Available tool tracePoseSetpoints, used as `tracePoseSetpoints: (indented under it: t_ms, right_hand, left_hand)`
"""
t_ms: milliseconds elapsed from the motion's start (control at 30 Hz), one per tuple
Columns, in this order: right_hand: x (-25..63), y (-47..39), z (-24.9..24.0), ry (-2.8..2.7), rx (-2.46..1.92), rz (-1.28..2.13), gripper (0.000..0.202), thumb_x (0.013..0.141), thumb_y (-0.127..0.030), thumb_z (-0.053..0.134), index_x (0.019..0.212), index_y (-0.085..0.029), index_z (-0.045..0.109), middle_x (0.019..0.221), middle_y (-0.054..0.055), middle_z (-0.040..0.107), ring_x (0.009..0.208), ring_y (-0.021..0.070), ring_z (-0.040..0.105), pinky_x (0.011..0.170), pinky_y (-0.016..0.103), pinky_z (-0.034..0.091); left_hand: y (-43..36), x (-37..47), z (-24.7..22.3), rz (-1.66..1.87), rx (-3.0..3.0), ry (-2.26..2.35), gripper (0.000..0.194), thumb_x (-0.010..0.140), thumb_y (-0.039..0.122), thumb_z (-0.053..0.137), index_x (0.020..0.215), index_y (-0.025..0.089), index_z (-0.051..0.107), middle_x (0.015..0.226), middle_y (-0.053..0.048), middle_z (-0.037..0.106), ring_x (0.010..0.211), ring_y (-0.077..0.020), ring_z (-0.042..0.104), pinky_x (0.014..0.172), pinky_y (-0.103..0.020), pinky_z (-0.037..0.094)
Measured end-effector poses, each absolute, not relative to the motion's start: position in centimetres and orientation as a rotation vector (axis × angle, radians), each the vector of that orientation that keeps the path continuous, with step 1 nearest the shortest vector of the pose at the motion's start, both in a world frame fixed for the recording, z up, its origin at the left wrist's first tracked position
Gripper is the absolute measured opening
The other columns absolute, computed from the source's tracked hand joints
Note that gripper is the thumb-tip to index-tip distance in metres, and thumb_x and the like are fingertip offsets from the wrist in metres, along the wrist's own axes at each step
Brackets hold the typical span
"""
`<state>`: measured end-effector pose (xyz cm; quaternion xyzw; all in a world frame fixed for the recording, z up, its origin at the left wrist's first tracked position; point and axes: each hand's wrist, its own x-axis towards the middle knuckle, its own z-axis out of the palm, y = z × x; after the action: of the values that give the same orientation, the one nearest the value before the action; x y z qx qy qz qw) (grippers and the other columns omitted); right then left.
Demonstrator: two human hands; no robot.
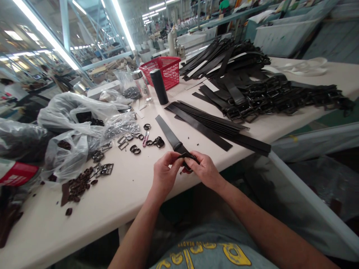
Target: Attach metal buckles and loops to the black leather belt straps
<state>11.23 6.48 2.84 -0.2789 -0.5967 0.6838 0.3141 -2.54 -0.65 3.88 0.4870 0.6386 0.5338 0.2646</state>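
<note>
A black belt strap (168, 131) lies on the table, and its near end rises into my hands at the front edge. My left hand (166, 170) pinches that end from the left, thumb and fingers closed. From the right, my right hand (206, 168) grips the same end, where a dark buckle (185, 155) shows partly between the fingers. The fingers hide most of the buckle. Left of the strap lie black loops (135, 150), a small pair of scissors with a pink part (145, 139), and loose metal buckles (106, 169).
Stacked black straps (207, 121) lie to the right, with a heap of buckled belts (269, 93) behind. A red basket (171, 73), a black bottle (159, 87) and a glass bottle (143, 86) stand at the back. Plastic bags (73, 134) and brown loops (80, 186) are left.
</note>
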Motion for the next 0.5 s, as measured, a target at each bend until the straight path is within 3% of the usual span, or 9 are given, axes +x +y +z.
tracePoseSetpoints:
  t_ms: [167, 300, 500]
  right_hand:
    - [11.2, 6.4, 2.5, -1.588, -0.728, 1.727, 0.031, 0.088, -0.048, 0.058, 0.087, -0.017, 0.060, 0.069, 0.001, 0.065, 0.059, 0.0145, 0.067, 0.056, 0.024, 0.053]
    - [11.4, 6.0, 2.2, -1.640, -0.717, 1.631, 0.024, 0.090, -0.041, 0.055, 0.086, -0.018, 0.060, 0.071, 0.002, 0.067, 0.060, 0.0150, 0.066, 0.059, 0.025, 0.052]
    - [11.6, 5.7, 2.2, -1.742, -0.660, 1.617, 0.019, 0.090, -0.037, 0.055, 0.085, -0.020, 0.059, 0.073, 0.002, 0.069, 0.062, 0.0152, 0.067, 0.061, 0.026, 0.052]
  left_hand:
    - [-0.8, -1.9, 3.9, 1.474, 1.306, 1.820, 0.007, 0.083, 0.025, 0.068, 0.081, 0.019, 0.065, 0.070, 0.002, 0.068, 0.062, -0.0111, 0.062, 0.063, -0.022, 0.049]
    - [-1.0, -2.3, 3.1, 1.660, 1.013, 1.746, 0.021, 0.079, 0.036, 0.074, 0.081, 0.018, 0.063, 0.070, 0.002, 0.065, 0.061, -0.0105, 0.060, 0.062, -0.023, 0.049]
    - [0.3, -2.5, 3.6, 1.676, 0.530, 1.239, 0.049, 0.083, 0.062, 0.059, 0.106, 0.019, 0.064, 0.111, -0.011, 0.072, 0.103, -0.0235, 0.069, 0.081, -0.033, 0.055]
